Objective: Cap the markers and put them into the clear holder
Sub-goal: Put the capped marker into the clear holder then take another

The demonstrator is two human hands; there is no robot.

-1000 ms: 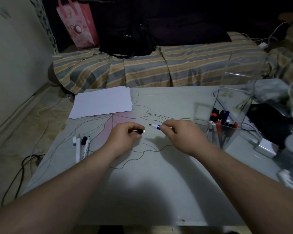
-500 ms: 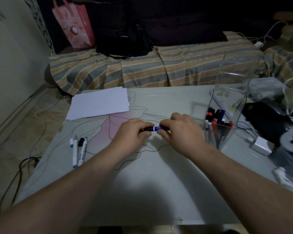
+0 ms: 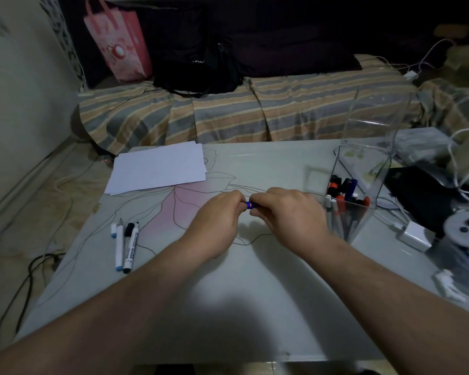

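Now both hands, left hand [image 3: 220, 212] and right hand [image 3: 287, 212], pinch the blue marker [image 3: 250, 204]; push its cap straight until snug.

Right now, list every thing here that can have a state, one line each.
blue marker: pinched at both ends, off the table.
left hand: grips the marker's left end.
right hand: grips the marker's right end.
clear holder: upright, open-topped, markers inside.
two markers on the table: lying flat, uncapped, caps beside their tips.
paper stack: flat on the table's far left.
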